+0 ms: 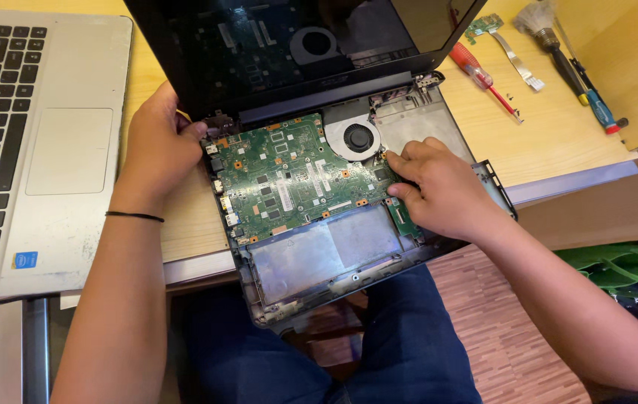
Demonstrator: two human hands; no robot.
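Head view: opened laptop base (319,258) overhangs the bench (551,142) edge; left hand (158,146) grips its hinge corner, right hand (439,187) presses curled fingertips on the green motherboard (289,172) beside the fan (358,138). Steady bracing and gentle, even pressure seem best.

One head-worn camera looks steeply down, close over the opened laptop (319,202) on the desk (551,142).
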